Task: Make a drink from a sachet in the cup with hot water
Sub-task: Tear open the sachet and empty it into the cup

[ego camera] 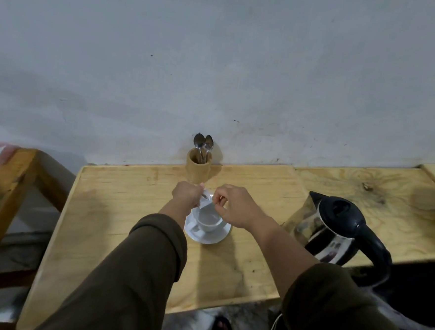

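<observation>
Left hand [186, 192]: it is reaching out over the far rim of the cup, its fingers pinching one end of the sachet.
Right hand [234, 206]: it is hovering just right of the left hand, its thumb and forefinger pinching the other end of the same sachet.
Sachet [206, 202]: this small white packet is being held between both hands, directly above the cup; whether it is torn open is too blurred to tell.
Cup [207, 219]: white, it is standing upright on the saucer, its handle pointing toward 8 o'clock; the inside is looking pale.
Saucer [212, 238]: white, it is lying flat on the desk beneath the cup.
Kettle [335, 228]: black-lidded and shiny-sided, it is sitting at 3 o'clock from the cup, well apart, its spout aiming left.
Spoon holder [198, 167]: this wooden tumbler is standing at 12 o'clock from the cup, against the wall, with spoons [203, 142] sticking up.
Desk [120, 209]: pale plywood, it is carrying everything.
Sleeves [153, 258]: dark brown, they are covering both forearms.
</observation>
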`<state>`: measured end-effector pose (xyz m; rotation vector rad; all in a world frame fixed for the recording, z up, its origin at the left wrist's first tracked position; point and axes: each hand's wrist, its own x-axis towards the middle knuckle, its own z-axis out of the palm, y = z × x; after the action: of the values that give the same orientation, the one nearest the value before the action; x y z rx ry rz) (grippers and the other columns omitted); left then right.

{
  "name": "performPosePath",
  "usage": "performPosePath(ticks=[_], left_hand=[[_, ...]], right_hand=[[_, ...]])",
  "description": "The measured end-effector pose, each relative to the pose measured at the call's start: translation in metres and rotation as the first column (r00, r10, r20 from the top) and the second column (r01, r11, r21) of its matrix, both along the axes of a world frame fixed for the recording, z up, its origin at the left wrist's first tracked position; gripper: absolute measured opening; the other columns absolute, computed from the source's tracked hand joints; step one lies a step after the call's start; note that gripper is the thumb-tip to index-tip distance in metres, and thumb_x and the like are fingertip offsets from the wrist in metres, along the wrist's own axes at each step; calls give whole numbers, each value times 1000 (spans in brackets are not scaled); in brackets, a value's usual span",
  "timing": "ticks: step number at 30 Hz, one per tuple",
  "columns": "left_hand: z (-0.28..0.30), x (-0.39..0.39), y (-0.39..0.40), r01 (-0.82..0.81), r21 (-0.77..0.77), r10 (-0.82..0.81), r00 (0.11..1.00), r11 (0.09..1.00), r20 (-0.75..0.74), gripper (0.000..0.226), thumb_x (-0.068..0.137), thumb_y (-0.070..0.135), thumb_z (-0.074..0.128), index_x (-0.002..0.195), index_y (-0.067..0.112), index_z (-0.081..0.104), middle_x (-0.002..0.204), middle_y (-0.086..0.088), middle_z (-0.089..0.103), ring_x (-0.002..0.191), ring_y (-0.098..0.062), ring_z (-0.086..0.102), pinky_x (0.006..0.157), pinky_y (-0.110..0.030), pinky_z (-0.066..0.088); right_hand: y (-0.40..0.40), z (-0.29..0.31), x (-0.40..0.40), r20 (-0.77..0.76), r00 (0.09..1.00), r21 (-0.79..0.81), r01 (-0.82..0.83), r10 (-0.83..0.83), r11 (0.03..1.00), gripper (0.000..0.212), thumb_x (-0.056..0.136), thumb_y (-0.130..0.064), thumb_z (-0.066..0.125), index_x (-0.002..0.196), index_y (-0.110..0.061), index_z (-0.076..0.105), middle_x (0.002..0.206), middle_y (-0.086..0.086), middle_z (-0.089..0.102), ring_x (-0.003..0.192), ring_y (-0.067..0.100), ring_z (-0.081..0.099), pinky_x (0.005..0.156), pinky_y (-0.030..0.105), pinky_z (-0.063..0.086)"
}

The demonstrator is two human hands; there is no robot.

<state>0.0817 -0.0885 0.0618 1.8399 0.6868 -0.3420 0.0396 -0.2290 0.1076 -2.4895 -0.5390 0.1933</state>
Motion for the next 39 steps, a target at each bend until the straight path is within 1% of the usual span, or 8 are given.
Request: performPosePath(ticks=[3,6,11,16,24,29,32,39], left_hand=[[0,-6,-2,84,115,-73,993,990,-95,34,89,36,60,90,2,64,100,-17,73,101,-31,69,77,-31,53],[-3,-6,-4,112,126,-89,980,986,-179,27,89,30,60,79,5,58,88,-11,68,99,-26,70,83,-28,53],[-25,8,0,42,-34,-48,975,999,-217,30,79,13,64,99,-9,65,92,-16,73,92,-29,72,87,-38,59],[-5,2,-4,-59,-174,33,988,983,-152,45,92,37,55,76,-4,62,60,-12,71,89,-32,74,87,-37,59],[-9,4,-5,128,199,-102,985,972,-137,64,94,56,36,104,1,67,103,-16,75,103,-29,69,91,-30,51],[-9,2,-5,114,171,-87,984,979,-155,62,93,54,38,98,1,70,58,-5,72,80,-22,72,88,-27,52],[-12,4,-2,106,142,-89,988,984,-123,60,92,52,44,103,0,72,82,-10,77,94,-26,73,99,-33,51],[-8,2,-4,205,210,-182,976,956,-122,52,91,53,46,84,6,68,65,-4,69,100,-25,71,101,-31,48]], right_hand=[[1,-9,-7,-86,996,-8,28,-28,1000,15,72,-2,62,85,-2,56,86,18,65,82,33,61,72,40,50],[4,-20,-11,-150,988,-3,43,-43,999,33,71,-11,73,97,-5,54,90,16,64,78,28,58,71,37,49],[5,-33,-6,-178,974,60,156,-143,986,30,79,-15,69,109,-10,62,83,4,54,79,18,52,74,28,44],[-1,-45,5,-125,972,32,203,-198,979,22,87,-13,60,106,-9,70,87,15,61,88,29,58,80,29,44],[-4,-49,19,-207,949,53,255,-240,965,22,90,-15,56,104,-11,72,87,10,60,81,18,49,70,21,31],[-4,-53,25,-235,936,46,280,-262,959,22,91,-17,57,102,-6,73,92,14,62,87,24,54,71,20,31],[-4,-53,28,-266,922,60,307,-281,950,20,90,-17,58,99,-8,73,86,8,57,84,17,49,72,20,32],[2,-54,32,-295,902,89,355,-316,930,15,87,-15,61,91,-8,73,88,7,57,83,17,50,74,22,34]])
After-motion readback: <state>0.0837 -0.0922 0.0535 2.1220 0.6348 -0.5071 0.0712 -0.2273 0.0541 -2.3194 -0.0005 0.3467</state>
